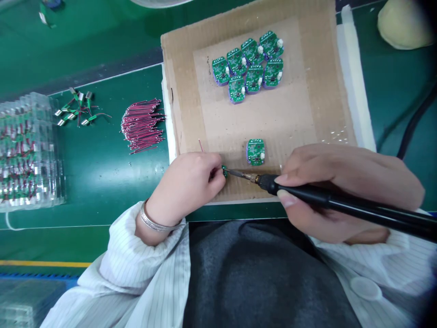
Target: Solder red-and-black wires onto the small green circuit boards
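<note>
My right hand is closed around a black soldering iron, its tip pointing left. The tip meets the edge of a small green circuit board, mostly hidden by the closed fingers of my left hand. A thin red wire sticks up behind my left hand. Just above the iron, another green board lies on the cardboard. Farther back on the cardboard, several more green boards with white connectors sit in a cluster.
On the green table to the left lie a pile of red wires, several metal-ended parts with green pieces and stacked clear trays. A black cable curves at the right, below a pale round object.
</note>
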The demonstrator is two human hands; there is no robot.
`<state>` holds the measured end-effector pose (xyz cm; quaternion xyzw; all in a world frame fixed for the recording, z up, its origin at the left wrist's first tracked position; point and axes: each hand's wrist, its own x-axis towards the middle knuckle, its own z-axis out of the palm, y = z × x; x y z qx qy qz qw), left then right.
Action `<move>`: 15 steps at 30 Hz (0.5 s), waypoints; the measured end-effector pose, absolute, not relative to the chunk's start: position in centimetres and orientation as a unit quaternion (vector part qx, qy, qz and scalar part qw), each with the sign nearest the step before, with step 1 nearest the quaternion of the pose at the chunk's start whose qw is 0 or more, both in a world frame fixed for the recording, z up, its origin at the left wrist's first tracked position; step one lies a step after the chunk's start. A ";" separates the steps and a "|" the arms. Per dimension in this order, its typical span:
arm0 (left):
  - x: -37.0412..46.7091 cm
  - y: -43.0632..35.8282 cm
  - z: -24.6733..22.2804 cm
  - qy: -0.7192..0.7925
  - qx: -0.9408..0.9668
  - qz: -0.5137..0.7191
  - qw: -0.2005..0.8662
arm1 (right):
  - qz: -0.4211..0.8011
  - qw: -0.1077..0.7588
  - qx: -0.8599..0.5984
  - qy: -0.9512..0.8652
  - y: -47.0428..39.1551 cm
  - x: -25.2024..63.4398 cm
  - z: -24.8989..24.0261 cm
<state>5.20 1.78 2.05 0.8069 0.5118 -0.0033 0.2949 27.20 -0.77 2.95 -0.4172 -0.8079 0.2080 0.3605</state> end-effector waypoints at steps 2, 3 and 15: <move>5.2 1.7 2.1 0.513 0.805 -0.005 0.297 | 0.210 0.359 -0.412 -0.811 -0.7 27.2 2.9; 5.2 1.7 2.1 0.514 0.805 -0.005 0.297 | 0.210 0.357 -0.407 -0.814 -0.6 27.2 2.8; 5.2 2.0 1.9 0.524 0.796 0.006 0.303 | 0.202 0.375 -0.394 -0.815 -0.7 26.7 2.9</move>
